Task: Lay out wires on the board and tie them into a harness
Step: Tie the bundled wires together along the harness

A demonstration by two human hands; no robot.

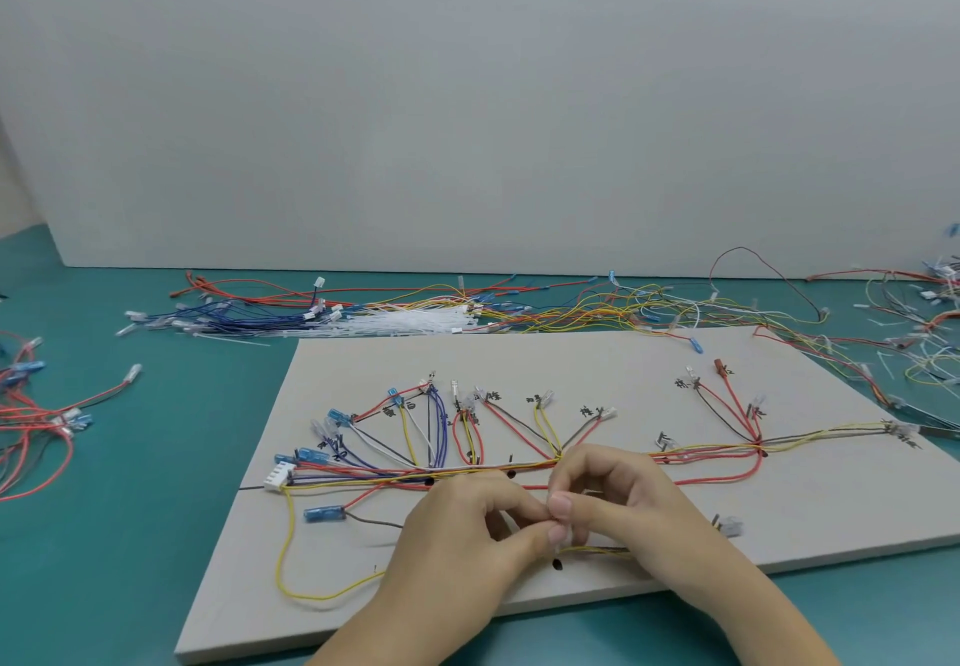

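A grey board (597, 353) lies on the teal table with coloured wires (519, 465) laid along its marked lines, fanning out to labelled terminals. A white multi-pin connector (279, 477) sits at the bundle's left end. My left hand (462, 535) and my right hand (618, 504) meet near the board's front middle. Both pinch a small translucent white piece, seemingly a cable tie (560, 535), at a yellow and brown wire branch (597, 551). A yellow wire (283, 551) loops down at the front left.
A pile of white cable ties (415, 325) lies behind the board, among loose blue, red and yellow wires (597, 309). More red wires (36, 421) lie at the far left and a tangle (930, 348) at the far right. A grey wall stands behind.
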